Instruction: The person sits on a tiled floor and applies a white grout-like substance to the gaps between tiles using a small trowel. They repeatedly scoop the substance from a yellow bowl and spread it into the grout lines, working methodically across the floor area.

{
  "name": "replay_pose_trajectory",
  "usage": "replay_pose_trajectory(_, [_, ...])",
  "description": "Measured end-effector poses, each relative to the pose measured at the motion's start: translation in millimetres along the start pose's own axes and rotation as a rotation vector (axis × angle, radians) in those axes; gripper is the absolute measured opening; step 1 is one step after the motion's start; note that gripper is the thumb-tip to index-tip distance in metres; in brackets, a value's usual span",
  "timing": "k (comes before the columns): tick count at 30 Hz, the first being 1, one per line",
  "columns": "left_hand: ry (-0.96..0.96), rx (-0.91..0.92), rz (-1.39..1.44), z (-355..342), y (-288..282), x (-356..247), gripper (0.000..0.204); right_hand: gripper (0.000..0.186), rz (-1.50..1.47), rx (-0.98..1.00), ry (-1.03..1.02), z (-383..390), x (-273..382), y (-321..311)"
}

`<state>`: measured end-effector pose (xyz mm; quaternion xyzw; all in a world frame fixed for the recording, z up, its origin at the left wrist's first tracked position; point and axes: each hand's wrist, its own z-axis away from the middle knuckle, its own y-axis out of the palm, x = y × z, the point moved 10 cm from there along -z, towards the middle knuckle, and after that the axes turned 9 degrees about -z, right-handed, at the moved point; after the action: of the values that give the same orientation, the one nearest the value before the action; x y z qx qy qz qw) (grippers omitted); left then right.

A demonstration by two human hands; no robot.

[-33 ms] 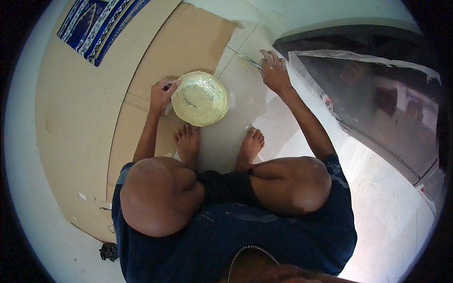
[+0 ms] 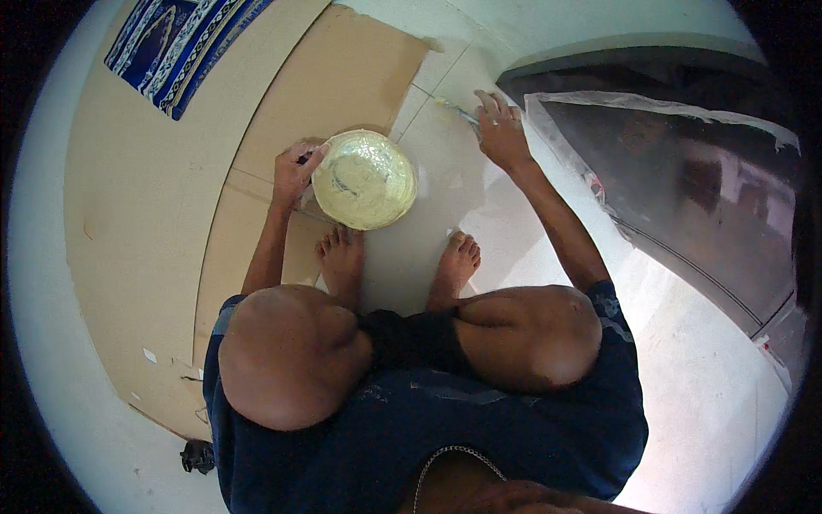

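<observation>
My left hand (image 2: 295, 174) is closed on the left rim of a round tub (image 2: 396, 206), its thumb over the edge. Pale yellow-green paint coats the tub's inside, glossy near the middle. Further out to the right, my right hand (image 2: 502, 135) grips a thin paintbrush (image 2: 462, 114). The brush's pale tip points up and left over the floor tiles, apart from the tub. Part of its handle is hidden by my fingers.
Brown cardboard sheets (image 2: 163, 197) cover the floor on the left, with a blue patterned cloth (image 2: 171, 51) at the far end. A dark, plastic-edged panel (image 2: 685, 180) stands at the right. My bare feet (image 2: 454, 270) rest near the tub. A small black object (image 2: 198, 457) lies at lower left.
</observation>
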<state>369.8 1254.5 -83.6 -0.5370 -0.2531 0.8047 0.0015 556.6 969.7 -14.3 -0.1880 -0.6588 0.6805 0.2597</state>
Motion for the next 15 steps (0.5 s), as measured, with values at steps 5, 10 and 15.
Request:
replay_pose_trajectory(5, [0.082,-0.014,0.049,-1.1,0.6,3.6,0.019,0.028,0.020,-0.080,0.093,12.7,-9.2,-8.2])
replay_pose_trajectory(10, [0.045,0.000,-0.004,0.3,0.5,-8.7,0.019,0.030,0.010,-0.062,0.111,20.0,-0.8,8.3])
replay_pose_trajectory(15, [0.001,0.023,-0.034,-3.8,3.4,21.5,0.019,0.035,-0.078,-0.113,0.129,3.1,2.9,-5.1])
